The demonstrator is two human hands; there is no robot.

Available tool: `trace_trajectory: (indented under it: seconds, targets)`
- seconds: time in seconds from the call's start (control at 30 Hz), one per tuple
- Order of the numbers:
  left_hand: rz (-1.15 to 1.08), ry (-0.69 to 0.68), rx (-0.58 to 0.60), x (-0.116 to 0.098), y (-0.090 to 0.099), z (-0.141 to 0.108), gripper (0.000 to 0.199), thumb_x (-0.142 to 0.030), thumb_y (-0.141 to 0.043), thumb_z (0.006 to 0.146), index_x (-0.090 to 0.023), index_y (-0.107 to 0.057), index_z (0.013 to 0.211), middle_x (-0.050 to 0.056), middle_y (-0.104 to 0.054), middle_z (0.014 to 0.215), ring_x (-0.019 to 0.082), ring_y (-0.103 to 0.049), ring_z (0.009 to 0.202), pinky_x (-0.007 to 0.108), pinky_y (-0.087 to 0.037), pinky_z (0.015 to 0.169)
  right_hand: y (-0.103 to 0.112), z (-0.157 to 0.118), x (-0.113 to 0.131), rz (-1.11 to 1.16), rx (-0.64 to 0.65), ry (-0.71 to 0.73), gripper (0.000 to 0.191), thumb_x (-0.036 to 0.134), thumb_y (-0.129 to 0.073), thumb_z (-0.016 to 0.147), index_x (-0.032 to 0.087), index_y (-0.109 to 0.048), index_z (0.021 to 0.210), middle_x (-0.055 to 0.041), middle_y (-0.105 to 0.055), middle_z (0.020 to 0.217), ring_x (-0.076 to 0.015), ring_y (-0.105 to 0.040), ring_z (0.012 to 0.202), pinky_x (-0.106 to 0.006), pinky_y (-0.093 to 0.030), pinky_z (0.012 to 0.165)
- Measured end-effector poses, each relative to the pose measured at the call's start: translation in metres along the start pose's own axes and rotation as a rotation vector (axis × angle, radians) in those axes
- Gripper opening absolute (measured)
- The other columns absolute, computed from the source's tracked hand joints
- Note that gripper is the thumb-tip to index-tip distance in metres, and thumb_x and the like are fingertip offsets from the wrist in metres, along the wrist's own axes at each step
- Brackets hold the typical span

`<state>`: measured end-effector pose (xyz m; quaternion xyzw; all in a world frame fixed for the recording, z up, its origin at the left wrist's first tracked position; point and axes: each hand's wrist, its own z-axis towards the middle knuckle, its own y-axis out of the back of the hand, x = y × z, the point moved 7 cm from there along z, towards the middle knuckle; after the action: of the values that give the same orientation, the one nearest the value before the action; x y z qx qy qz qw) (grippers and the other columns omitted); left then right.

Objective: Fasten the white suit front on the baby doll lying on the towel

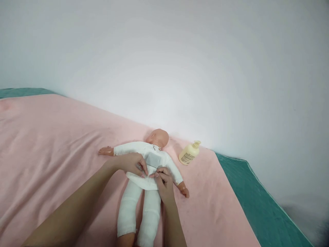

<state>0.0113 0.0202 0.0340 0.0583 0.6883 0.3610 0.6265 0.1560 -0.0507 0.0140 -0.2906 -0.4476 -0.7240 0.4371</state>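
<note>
A baby doll [127, 206] in white cloth lies on its back, arms spread, its head [158, 137] at the far end. Over its belly, my left hand [133, 163] is closed, thumb and fingers pinching the white cloth [144, 181] at the waist. My right hand [165, 180] pinches the same cloth just to the right, its fingertips close to those of the left. This cloth ends in a curved lower edge above the legs. A grey patch [153, 160] shows on the doll's chest above my hands. My fingers partly cover the spot they grip.
A pale yellow pump bottle [189, 153] stands to the right of the doll's shoulder. Beneath everything spreads a wrinkled pink blanket [64, 137], with a green sheet [246, 192] showing at the right and far left. A plain wall [164, 61] rises close behind the doll's head.
</note>
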Motion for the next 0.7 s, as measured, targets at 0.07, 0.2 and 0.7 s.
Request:
trace_trajectory:
  seconds: [0.07, 0.2, 0.7]
  targets:
    - [-0.007, 0.023, -0.045, -0.004, 0.005, -0.002, 0.019, -0.033, -0.07, 0.077, -0.024, -0.077, 0.092, 0.001, -0.075, 0.096, 0.02, -0.067, 0.091, 0.027, -0.049, 0.082, 0.003, 0.0, -0.002, 0.029, -0.034, -0.014, 0.031, 0.034, -0.049, 0.091, 0.026, -0.076, 0.078, -0.0042, -0.06, 0.086, -0.0198, -0.056, 0.088, -0.034, -0.044, 0.081]
    - [0.044, 0.056, -0.125, -0.011, 0.015, -0.005, 0.022, -0.032, -0.068, 0.078, -0.02, -0.077, 0.094, 0.004, -0.074, 0.099, 0.023, -0.065, 0.097, 0.028, -0.048, 0.085, 0.011, 0.002, -0.002, 0.029, -0.127, 0.005, 0.027, 0.042, -0.056, 0.088, 0.025, -0.076, 0.085, -0.005, -0.062, 0.084, -0.0214, -0.057, 0.088, -0.035, -0.045, 0.081]
    - [0.111, 0.036, -0.396, -0.008, 0.02, 0.009, 0.04, -0.045, -0.05, 0.088, -0.014, -0.062, 0.066, 0.003, -0.061, 0.062, 0.017, -0.053, 0.06, 0.028, -0.041, 0.059, 0.013, 0.012, -0.004, -0.006, -0.188, -0.028, 0.038, 0.046, -0.048, 0.091, 0.019, -0.073, 0.084, -0.006, -0.065, 0.083, -0.0205, -0.06, 0.084, -0.032, -0.046, 0.078]
